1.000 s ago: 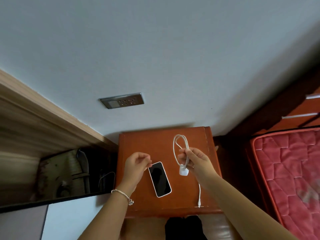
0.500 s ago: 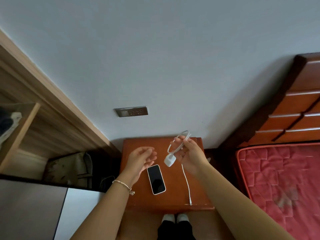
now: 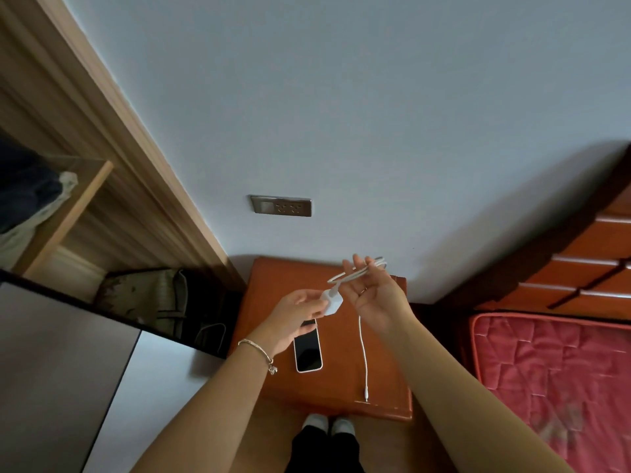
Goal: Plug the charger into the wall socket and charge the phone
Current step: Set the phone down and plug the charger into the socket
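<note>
Pale wall (image 3: 341, 97) behind a brown nightstand (image 3: 341, 380). The hands are close together above it. The left hand (image 3: 293, 319) pinches the white charger (image 3: 332, 302) above the phone (image 3: 308, 353), which lies face-up. The right hand (image 3: 375, 295), fingers extended, carries the looped cable (image 3: 362, 346). The wall socket (image 3: 280, 205) sits higher up the wall.

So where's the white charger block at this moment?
Head view, centre: the charger block is pinched by the left hand, in the air over the orange nightstand, near the phone's far end and lower than the wall socket.

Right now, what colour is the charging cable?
White; the charging cable shows best in the head view.
</note>
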{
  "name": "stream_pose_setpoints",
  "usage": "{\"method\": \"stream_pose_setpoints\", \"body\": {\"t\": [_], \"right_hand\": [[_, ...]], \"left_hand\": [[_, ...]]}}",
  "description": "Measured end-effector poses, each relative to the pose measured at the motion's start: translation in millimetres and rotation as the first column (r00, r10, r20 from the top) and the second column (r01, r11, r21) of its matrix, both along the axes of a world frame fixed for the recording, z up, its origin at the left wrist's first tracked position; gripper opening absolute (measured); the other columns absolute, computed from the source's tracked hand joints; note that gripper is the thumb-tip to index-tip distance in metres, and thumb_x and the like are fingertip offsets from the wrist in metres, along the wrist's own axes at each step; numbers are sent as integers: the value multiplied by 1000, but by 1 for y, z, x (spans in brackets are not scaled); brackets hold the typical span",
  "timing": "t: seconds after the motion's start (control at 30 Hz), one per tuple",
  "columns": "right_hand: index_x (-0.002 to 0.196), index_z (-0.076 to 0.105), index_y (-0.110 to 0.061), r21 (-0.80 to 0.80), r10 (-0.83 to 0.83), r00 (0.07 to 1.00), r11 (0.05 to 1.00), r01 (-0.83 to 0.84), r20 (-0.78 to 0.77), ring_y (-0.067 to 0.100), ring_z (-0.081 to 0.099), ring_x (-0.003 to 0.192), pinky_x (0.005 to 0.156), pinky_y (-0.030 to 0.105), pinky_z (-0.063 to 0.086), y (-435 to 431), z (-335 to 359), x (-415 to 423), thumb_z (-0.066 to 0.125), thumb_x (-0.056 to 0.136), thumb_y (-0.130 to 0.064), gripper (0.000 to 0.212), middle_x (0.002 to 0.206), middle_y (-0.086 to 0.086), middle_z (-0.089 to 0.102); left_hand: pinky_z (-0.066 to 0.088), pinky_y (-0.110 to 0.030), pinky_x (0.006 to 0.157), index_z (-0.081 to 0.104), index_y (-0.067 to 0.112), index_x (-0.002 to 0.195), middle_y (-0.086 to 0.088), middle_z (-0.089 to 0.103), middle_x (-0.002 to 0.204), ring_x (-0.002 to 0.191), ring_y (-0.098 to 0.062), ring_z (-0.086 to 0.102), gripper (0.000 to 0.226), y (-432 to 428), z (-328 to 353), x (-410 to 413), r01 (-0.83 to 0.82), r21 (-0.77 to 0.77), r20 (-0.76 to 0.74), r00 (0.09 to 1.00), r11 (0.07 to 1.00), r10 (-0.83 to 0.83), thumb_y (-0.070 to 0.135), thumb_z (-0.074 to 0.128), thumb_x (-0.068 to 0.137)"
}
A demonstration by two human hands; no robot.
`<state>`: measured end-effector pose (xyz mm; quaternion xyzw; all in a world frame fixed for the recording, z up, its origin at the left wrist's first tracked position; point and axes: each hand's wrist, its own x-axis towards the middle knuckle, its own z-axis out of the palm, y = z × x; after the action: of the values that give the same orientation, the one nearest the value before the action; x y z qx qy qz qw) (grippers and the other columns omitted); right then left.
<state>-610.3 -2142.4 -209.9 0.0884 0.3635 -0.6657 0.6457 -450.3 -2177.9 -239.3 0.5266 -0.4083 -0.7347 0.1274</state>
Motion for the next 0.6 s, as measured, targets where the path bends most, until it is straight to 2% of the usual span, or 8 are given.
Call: {"method": "stream_pose_setpoints", "body": {"t": [0.07, 0.17, 0.23, 0.3, 0.37, 0.43, 0.5, 0.6], "right_hand": [[102, 57, -11, 7, 17, 1000, 1000, -17, -15, 21, 74, 82, 77, 46, 55, -3, 0, 2, 43, 98, -16, 15, 84, 6, 76], [110, 57, -11, 16, 38, 999, 999, -37, -37, 22, 73, 87, 79, 45, 56, -6, -1, 3, 45, 98, -18, 19, 90, 6, 77], [114, 58, -11, 17, 63, 996, 998, -62, -60, 23, 72, 93, 80, 44, 57, -6, -3, 2, 46, 97, -19, 22, 95, 7, 76], [115, 59, -11, 26, 94, 991, 995, -91, -93, 23, 71, 95, 80, 41, 58, -7, -5, 2, 45, 98, -19, 23, 98, 7, 76], [115, 60, -11, 51, 118, 985, 992, -113, -127, 22, 72, 94, 73, 37, 60, -7, -8, 1, 44, 98, -19, 24, 98, 6, 76], [115, 60, -11, 79, 142, 978, 988, -131, -152, 22, 72, 94, 66, 34, 60, -7, -10, 2, 44, 98, -18, 24, 99, 6, 76], [112, 61, -10, 107, 170, 967, 983, -152, -189, 23, 72, 94, 67, 34, 60, -7, -11, 2, 44, 98, -17, 23, 99, 7, 76], [110, 62, -8, 208, 230, 926, 963, -172, -300, 21, 73, 86, 68, 35, 59, -8, -13, -2, 44, 98, -15, 23, 101, 10, 74]], "left_hand": [[35, -43, 105, 60, 18, 116, -2, 65, 117, 109, -16, 59, 35, 0, 1, 1, 54, 1, 39, 998, 999, -54, 25, 68, 83], [27, -46, 104, 59, 19, 117, 1, 62, 118, 113, -18, 55, 40, -2, 2, 3, 94, -16, 78, 993, 995, -93, 29, 70, 80], [31, -40, 97, 58, 19, 118, 1, 61, 120, 115, -18, 54, 43, -3, 2, 6, 105, -43, 104, 989, 994, -100, 32, 71, 79], [35, -29, 82, 58, 17, 116, 0, 61, 119, 112, -17, 54, 44, -3, 2, 10, 100, -80, 124, 988, 992, -90, 32, 73, 78], [36, -23, 72, 59, 15, 112, -2, 62, 116, 108, -17, 55, 41, -2, 0, 13, 85, -126, 154, 986, 988, -65, 29, 74, 76], [41, -23, 77, 60, 12, 109, -4, 63, 114, 107, -19, 56, 40, -1, -3, 16, 66, -173, 178, 983, 983, -35, 24, 76, 75], [43, -22, 79, 59, 9, 110, -5, 64, 113, 104, -17, 58, 40, 0, -4, 19, 13, -204, 165, 986, 979, 22, 20, 76, 75], [40, -18, 69, 57, 7, 114, -2, 63, 111, 95, -8, 58, 42, 1, 0, 23, -116, -196, 91, 986, 974, 136, 20, 74, 78]]}}
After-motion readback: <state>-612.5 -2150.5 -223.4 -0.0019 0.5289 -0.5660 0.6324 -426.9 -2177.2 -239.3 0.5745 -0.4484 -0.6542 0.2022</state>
